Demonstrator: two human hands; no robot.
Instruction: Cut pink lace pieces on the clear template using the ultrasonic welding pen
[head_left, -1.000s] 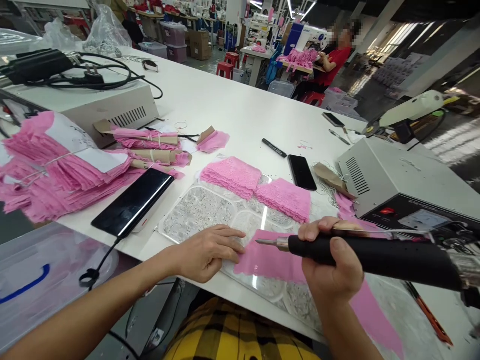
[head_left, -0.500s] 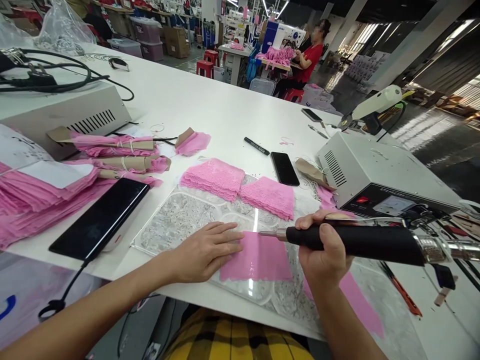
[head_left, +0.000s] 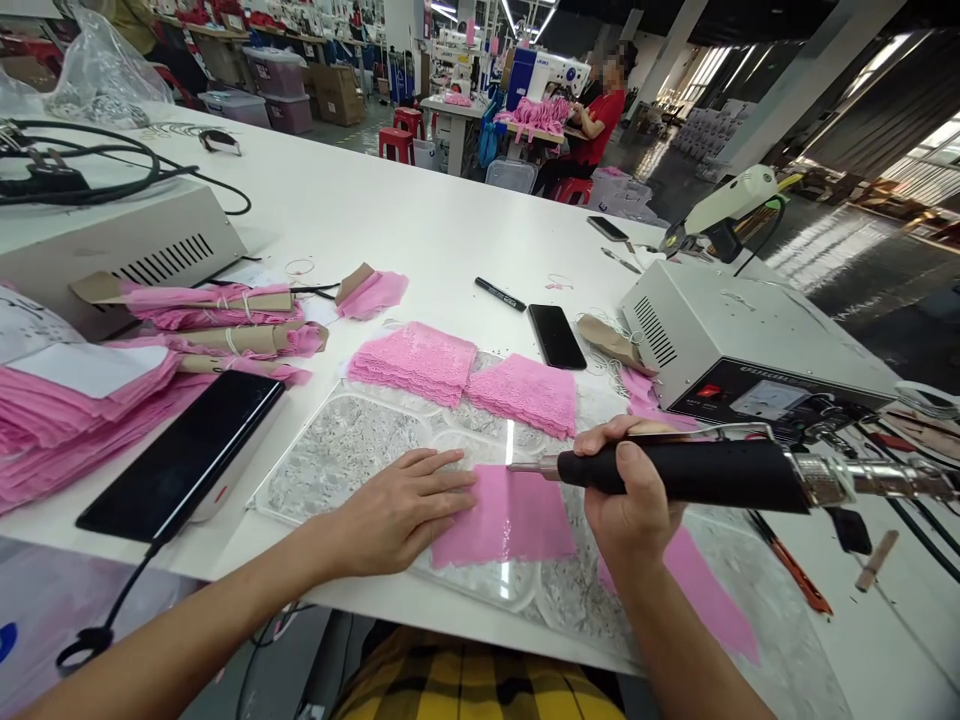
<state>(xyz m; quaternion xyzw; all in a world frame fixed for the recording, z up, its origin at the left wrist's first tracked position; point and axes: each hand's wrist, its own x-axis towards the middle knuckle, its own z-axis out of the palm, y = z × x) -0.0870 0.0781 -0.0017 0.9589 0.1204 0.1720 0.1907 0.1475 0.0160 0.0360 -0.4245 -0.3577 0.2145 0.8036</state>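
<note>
My left hand (head_left: 401, 510) lies flat with fingers stretched out, pressing the left edge of a pink lace piece (head_left: 510, 520) on a clear plastic template (head_left: 337, 450). My right hand (head_left: 630, 500) is wrapped round the black handle of a cutting tool (head_left: 697, 472). The tool's metal tip (head_left: 525, 467) points left, just above the lace's upper edge near my left fingertips. Two stacks of cut pink lace (head_left: 465, 375) rest on the template's far side. More pink fabric (head_left: 705, 595) trails off to the right of my right wrist.
A grey control box (head_left: 735, 350) stands at the right, another (head_left: 112, 250) at the back left. Pink fabric bundles (head_left: 90, 390), a dark tablet (head_left: 184, 455), a phone (head_left: 556, 336) and a marker (head_left: 500, 294) lie on the white table. A person in red sits far back.
The view has shifted a little, so everything slides left in the frame. Both hands keep their hold; the tool's tip stays at the lace's upper edge.
</note>
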